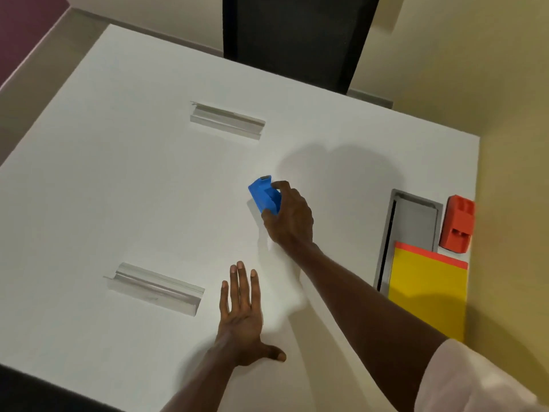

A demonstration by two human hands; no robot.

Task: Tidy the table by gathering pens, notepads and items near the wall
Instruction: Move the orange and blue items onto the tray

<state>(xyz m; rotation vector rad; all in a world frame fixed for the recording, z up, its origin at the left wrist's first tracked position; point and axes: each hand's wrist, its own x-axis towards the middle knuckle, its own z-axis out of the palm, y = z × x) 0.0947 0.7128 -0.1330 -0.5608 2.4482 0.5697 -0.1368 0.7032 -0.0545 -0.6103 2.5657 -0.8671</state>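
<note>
My right hand [289, 215] grips a small blue plastic item [264, 194] near the middle of the white table [118, 179], fingers curled over its right side. My left hand [242, 313] rests flat on the table closer to me, fingers straight and spread, holding nothing. At the right edge, beside the yellowish wall, a red plastic item [457, 224] of similar shape stands on the table. Just below it lies a yellow notepad [429, 292] with a red strip along its top edge.
A grey cable hatch [416, 221] is set into the table left of the red item, partly under the notepad. Two grey recessed slots [227, 120] [154, 288] sit in the tabletop. A dark chair back [297, 40] stands beyond the far edge.
</note>
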